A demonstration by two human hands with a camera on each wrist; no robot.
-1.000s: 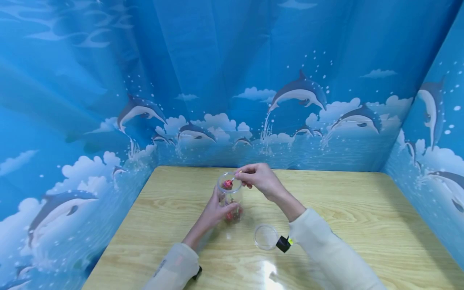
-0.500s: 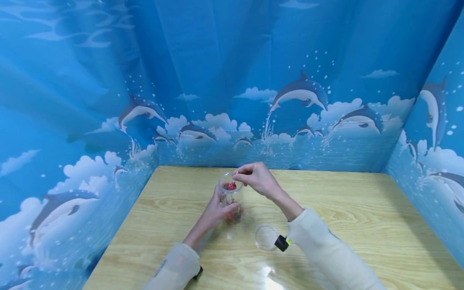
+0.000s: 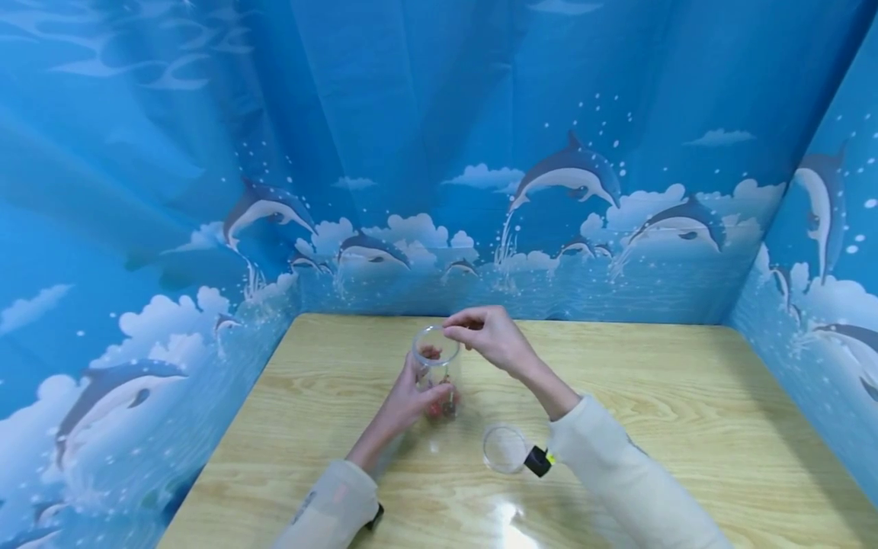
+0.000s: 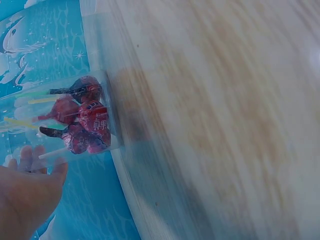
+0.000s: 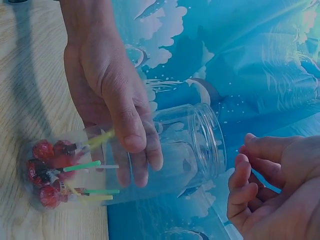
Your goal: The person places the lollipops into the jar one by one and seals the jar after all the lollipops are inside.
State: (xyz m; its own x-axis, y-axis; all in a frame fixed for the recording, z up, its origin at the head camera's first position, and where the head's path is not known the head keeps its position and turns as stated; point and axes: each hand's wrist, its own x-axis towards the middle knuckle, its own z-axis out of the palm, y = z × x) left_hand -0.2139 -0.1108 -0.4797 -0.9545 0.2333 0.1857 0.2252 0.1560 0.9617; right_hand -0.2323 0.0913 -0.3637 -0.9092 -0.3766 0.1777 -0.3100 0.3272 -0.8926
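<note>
My left hand (image 3: pixel 405 398) grips a clear plastic jar (image 5: pixel 172 150) round its side, thumb toward me in the head view. Several lollipops (image 4: pixel 94 116) in red and dark wrappers lie heads down at the bottom of the jar, their green, yellow and white sticks pointing toward its mouth. The mouth has no lid on it. Beside the rim is my right hand (image 3: pixel 495 338), fingers loosely bent; the right wrist view shows nothing between thumb and fingertips. The left wrist view catches only part of the left hand at its lower left.
A clear round lid (image 3: pixel 504 450) lies on the wood-grain table (image 3: pixel 658 427), near the right sleeve (image 3: pixel 624 465). A blue dolphin-print curtain (image 3: pixel 439 191) rises behind the table's back edge and along both sides.
The right hand has let go of a red lollipop, which has dropped from the jar's mouth down into the jar. The left hand and the jar stay nearly where they were.
</note>
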